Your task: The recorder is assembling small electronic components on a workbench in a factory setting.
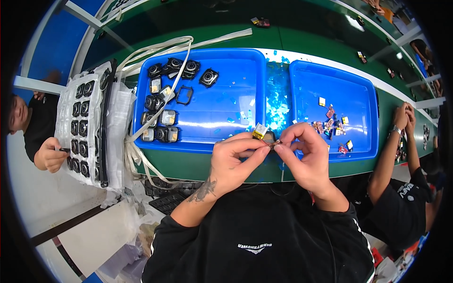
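My left hand (238, 159) and my right hand (306, 153) meet over the near edge of two blue trays. Between them is a small dark watch part (269, 137) with a yellow-and-silver battery (259, 130) standing up beside it. Left thumb and fingers pinch this part from one side. The right thumb and forefinger pinch at its other side, where my fingertips hide the detail. In the left blue tray (222, 111) lie several black watch cases (208, 77) and a thin black frame (185, 95). Several small batteries and circuit pieces (330, 113) lie in the right blue tray (351, 94).
Blue film scraps (277, 106) litter the gap between the trays. White straps (163, 49) cross the left tray. A white packing tray (68, 106) of watch cases stands at left, where a person's hand (51, 154) holds a dark piece. Another person's arms (389, 146) are at right.
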The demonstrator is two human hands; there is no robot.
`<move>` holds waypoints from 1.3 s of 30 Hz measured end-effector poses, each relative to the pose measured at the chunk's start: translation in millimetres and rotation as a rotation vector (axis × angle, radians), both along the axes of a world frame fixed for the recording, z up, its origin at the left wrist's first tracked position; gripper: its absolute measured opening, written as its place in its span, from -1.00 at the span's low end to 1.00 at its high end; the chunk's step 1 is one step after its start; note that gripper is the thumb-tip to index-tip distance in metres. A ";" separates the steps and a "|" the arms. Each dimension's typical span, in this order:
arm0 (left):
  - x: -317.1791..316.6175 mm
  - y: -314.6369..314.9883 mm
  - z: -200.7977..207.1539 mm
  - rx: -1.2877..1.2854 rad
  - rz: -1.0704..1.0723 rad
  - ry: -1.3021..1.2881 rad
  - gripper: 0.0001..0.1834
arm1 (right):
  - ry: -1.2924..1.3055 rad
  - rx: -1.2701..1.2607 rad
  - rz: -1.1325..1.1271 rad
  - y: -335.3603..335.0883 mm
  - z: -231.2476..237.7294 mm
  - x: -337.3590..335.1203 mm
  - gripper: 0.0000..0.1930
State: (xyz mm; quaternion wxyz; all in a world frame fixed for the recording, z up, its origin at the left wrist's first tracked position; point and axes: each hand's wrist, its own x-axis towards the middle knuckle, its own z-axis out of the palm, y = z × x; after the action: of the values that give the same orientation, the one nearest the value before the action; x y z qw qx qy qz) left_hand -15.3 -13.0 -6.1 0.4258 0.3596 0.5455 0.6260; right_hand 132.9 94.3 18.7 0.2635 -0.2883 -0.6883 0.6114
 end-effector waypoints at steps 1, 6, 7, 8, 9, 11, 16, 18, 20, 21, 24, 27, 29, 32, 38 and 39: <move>0.9 0.1 -0.3 0.005 0.011 0.000 -0.83 | 0.001 -0.001 0.003 -1.1 -1.9 -1.2 -0.83; 7.7 0.3 -4.1 0.038 0.083 -0.146 -0.71 | 0.027 -0.020 -0.048 -3.8 -6.1 -7.2 -0.77; 7.6 -0.7 -7.3 0.041 0.071 -0.183 -0.65 | 0.028 -0.020 -0.044 -3.5 -7.1 -7.7 -0.77; 7.4 -1.0 -8.2 0.044 0.058 -0.220 -0.60 | 0.007 0.020 -0.037 -2.9 -7.9 -8.0 -0.74; 7.5 -0.9 -6.5 0.044 0.061 -0.219 -0.60 | -0.014 0.061 -0.030 -2.3 -8.4 -8.4 -0.71; 7.3 1.4 1.9 -0.002 0.064 -0.297 -0.48 | 0.000 0.052 -0.044 -2.0 -6.9 -11.0 -0.71; 4.5 3.0 2.2 0.021 0.033 -0.327 -0.36 | -0.023 0.019 -0.015 1.7 -0.4 -9.0 -0.66; 5.8 2.9 2.4 0.016 0.037 -0.329 -0.34 | -0.037 0.020 -0.027 1.4 -1.6 -8.8 -0.65; 5.8 1.9 1.0 0.023 0.085 -0.279 -0.35 | -0.054 0.026 -0.008 0.6 -3.3 -8.4 -0.63; 5.8 1.7 2.7 0.027 0.086 -0.276 -0.35 | -0.074 0.030 0.012 0.1 -4.3 -8.4 -0.61; 5.8 1.7 5.5 -0.001 0.080 -0.336 -0.36 | -0.071 0.146 -0.080 -4.5 -9.6 -14.9 -0.59; 7.3 1.2 3.8 0.007 0.059 -0.325 -0.45 | -0.062 0.022 -0.050 -5.7 -7.7 -16.0 -0.58; 10.4 0.8 1.0 0.009 0.095 -0.272 -0.46 | -0.060 -0.010 -0.022 -6.5 -7.5 -17.8 -0.60; 9.1 3.1 -4.1 0.003 0.118 -0.145 -0.45 | -0.064 0.016 -0.003 -4.9 -12.0 -22.5 -0.60; -58.8 19.9 9.1 -0.120 0.087 0.778 -0.51 | -0.056 0.193 0.070 87.2 -16.0 -41.8 -0.54; -78.4 30.1 5.9 -0.040 0.193 1.083 -0.59 | -0.071 0.175 0.018 124.4 -15.2 -49.4 -0.53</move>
State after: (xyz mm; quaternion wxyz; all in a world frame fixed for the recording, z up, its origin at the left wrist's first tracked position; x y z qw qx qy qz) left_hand -93.8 17.1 -0.2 0.0314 0.5704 0.7290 0.3770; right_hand 83.5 218.7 3.4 0.2576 -0.2795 -0.7504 0.5407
